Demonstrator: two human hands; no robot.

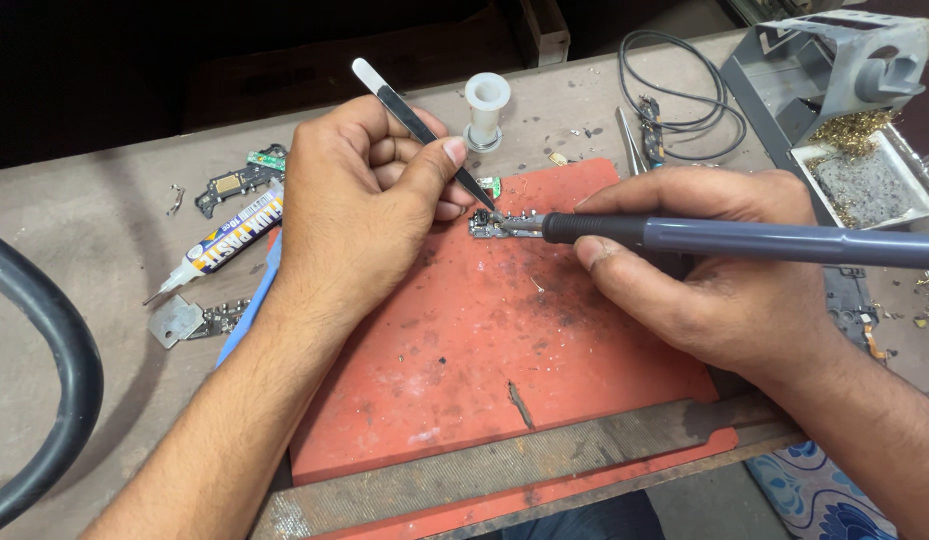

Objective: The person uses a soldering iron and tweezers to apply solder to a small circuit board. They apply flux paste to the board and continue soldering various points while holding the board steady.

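Observation:
My left hand [359,205] grips black tweezers [414,118] with a white end, their tip pressed down on a small circuit board [494,224]. The board lies near the far edge of a worn red mat [464,370]. My right hand [719,270] holds a grey soldering iron [744,240] like a pen, its metal tip touching the same board from the right. Both hands rest on the mat, close together around the board.
A flux syringe [229,240] and loose board pieces [234,182] lie left of the mat. A white spool [486,108] and a black cable [674,100] sit behind it. An iron stand with brass wool [849,130] is at far right. A flat metal file [504,465] runs along the near edge.

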